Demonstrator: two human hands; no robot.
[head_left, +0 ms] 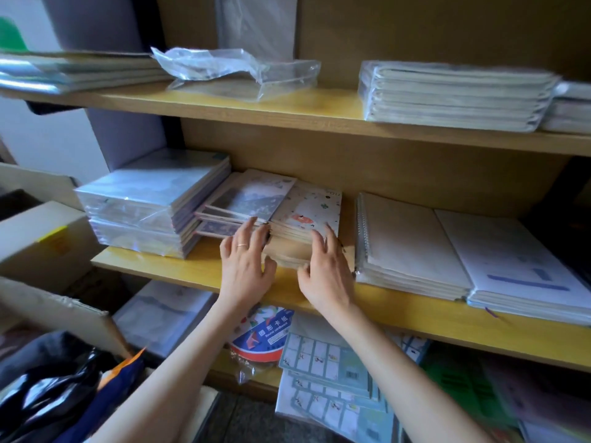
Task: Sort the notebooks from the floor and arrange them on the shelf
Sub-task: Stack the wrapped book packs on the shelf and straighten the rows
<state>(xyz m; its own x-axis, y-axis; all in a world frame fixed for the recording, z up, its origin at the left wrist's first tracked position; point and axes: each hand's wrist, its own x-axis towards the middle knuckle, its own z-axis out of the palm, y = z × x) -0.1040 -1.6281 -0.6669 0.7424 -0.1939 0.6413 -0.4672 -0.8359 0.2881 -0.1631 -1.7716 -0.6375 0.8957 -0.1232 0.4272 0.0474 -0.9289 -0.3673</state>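
Both hands at a notebook stack (305, 219) on the middle shelf (198, 266). Left hand (244, 266) and right hand (326, 270) press its front edge, fingers spread, nothing clamped.

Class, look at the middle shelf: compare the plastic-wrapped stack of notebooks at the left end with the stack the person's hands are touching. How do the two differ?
The wrapped stack is sealed in shiny clear plastic; the handled stack is loose, showing a speckled illustrated cover. The wrapped stack sits square and untouched; the handled stack has the left hand and right hand against its front edge. The wrapped stack stands taller. Both lie flat on the middle shelf.
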